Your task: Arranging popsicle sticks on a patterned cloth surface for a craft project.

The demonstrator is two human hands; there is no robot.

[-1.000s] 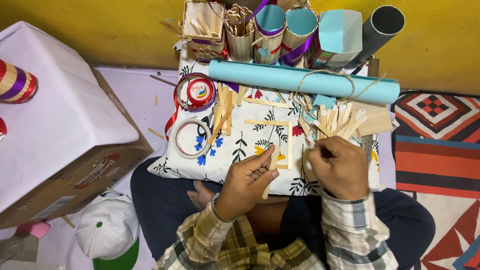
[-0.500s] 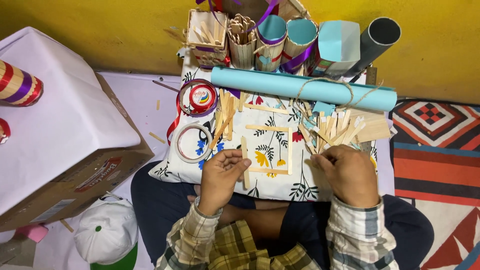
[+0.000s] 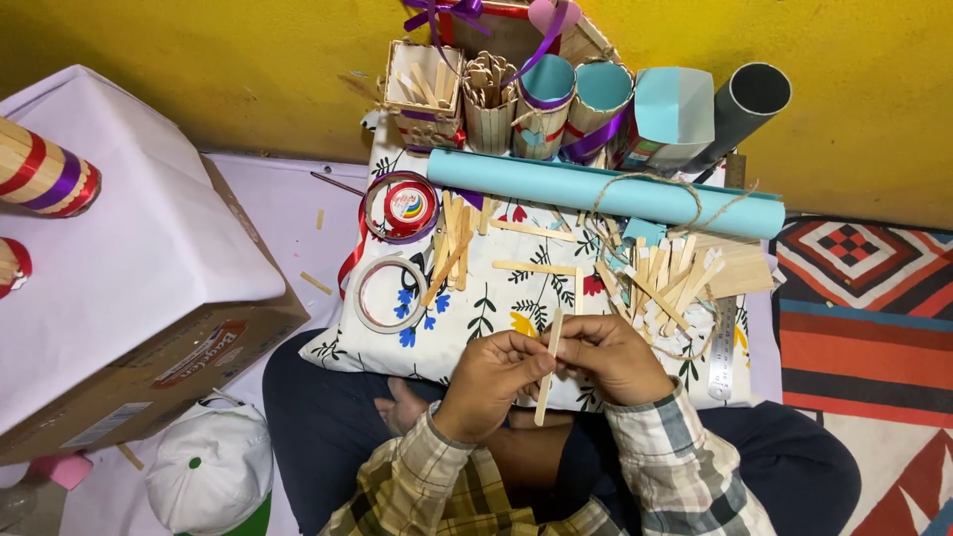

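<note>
Background: yellow wall (image 3: 199, 69) is running behind your work spot, with a patterned rug (image 3: 874, 298) lying to your right.
Surface: floral cushion (image 3: 476, 308) is sitting across your lap, serving as your table.
Head view, your hands: your left hand (image 3: 491, 382) and right hand (image 3: 611, 357) are meeting just above the near edge of the cushion, both pinching one flat wooden stick (image 3: 549, 367).
Grip: your left fingers are closing around the stick's middle; your right fingers are closing on it from the other side, a little higher. Neither hand is open.
Stick position: it is standing nearly upright between your hands, its top poking above your fingers and its lower end hanging over your lap.
Handling: it looks light, thin and stiff, likely to snap if bent hard; holding it by the flat faces near the middle seems safest.
Nearby: loose pile of sticks (image 3: 665, 278) is lying just beyond your right hand, touching a metal ruler (image 3: 723, 347).
Left side: two tape rolls (image 3: 389, 288) are resting on the cushion.
Far edge: a rolled blue paper tube (image 3: 596, 194) tied with twine is lying across, with stick-built cups (image 3: 491, 99) behind it.
Beside you: a paper-covered cardboard box (image 3: 129, 288) is sitting at your left.
</note>
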